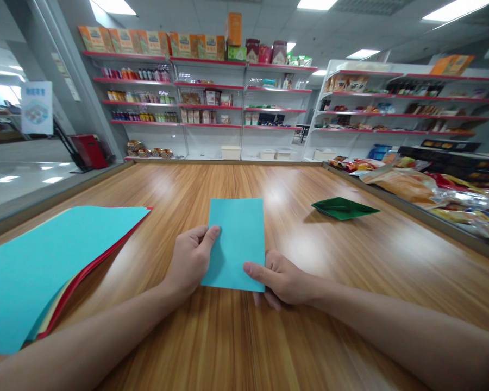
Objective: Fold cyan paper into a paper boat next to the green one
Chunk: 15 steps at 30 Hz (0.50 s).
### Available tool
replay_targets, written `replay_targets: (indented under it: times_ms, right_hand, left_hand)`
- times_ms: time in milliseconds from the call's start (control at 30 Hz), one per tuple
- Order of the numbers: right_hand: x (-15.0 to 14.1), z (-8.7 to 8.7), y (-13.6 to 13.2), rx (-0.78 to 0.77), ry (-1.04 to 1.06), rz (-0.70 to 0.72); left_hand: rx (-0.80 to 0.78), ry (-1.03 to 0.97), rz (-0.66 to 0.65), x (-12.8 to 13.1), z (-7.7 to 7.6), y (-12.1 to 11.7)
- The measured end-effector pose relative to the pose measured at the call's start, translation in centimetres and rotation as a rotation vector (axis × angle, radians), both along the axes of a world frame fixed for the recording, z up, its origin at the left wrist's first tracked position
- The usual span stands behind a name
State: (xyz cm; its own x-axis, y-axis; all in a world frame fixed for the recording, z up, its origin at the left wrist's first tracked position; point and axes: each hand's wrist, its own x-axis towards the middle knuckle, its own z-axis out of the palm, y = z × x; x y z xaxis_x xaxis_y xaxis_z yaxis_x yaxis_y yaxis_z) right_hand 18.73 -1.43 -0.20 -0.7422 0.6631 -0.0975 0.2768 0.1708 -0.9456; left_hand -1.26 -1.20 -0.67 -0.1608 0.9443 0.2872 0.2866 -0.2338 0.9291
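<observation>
A light blue sheet of paper (pixel 238 239), rectangular and smooth, is held up between my two hands above the wooden table. My left hand (pixel 193 250) pinches its left edge, thumb on the front and fingers curled behind. My right hand (pixel 283 277) grips the lower right corner, with the thumb across the front and some fingertips showing below the edge. Whether the paper is folded cannot be made out. To the right lies a folded green paper shape (pixel 344 208), pointed at both ends. Neither hand touches it.
A stack of coloured paper (pixel 65 255), blue on top with cream and red beneath, lies at the left. The wooden table (pixel 236 347) has a raised rim. Packaged snacks (pixel 415 187) are heaped beyond its right edge. Stocked shelves (pixel 212 84) stand behind.
</observation>
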Motion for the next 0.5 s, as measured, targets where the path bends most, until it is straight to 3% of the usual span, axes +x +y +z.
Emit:
replay_targets:
  times_ms: [133, 500]
  right_hand:
    - [-0.2, 0.1, -0.1, -0.030, -0.060, 0.012]
    - [-0.3, 0.1, -0.3, -0.040, -0.030, 0.137]
  left_hand:
    - [0.053, 0.183, 0.083, 0.1, 0.5, -0.3]
    - [0.008, 0.234, 0.081, 0.2, 1.3, -0.6]
